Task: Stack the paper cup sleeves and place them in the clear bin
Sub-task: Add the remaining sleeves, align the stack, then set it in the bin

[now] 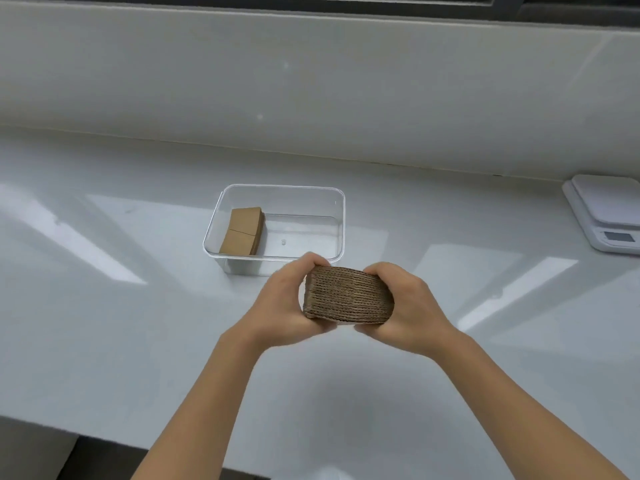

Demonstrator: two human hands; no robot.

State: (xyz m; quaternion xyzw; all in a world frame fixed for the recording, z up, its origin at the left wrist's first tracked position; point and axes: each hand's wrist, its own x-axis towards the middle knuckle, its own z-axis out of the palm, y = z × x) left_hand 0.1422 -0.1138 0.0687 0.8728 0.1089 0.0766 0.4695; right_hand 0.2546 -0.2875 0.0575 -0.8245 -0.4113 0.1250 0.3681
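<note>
A thick stack of brown corrugated paper cup sleeves (348, 295) is held edge-on between both hands, just in front of the clear bin. My left hand (284, 301) grips its left end and my right hand (403, 306) grips its right end. The clear bin (341, 223) stands on the white counter right behind the hands. A small stack of sleeves (242, 231) leans on edge against the bin's left wall; the rest of the bin's floor is bare.
A white kitchen scale (609, 211) sits at the far right of the counter (104, 306). A white wall rises behind the counter, under a dark window frame. The counter's front edge runs along the bottom of the view.
</note>
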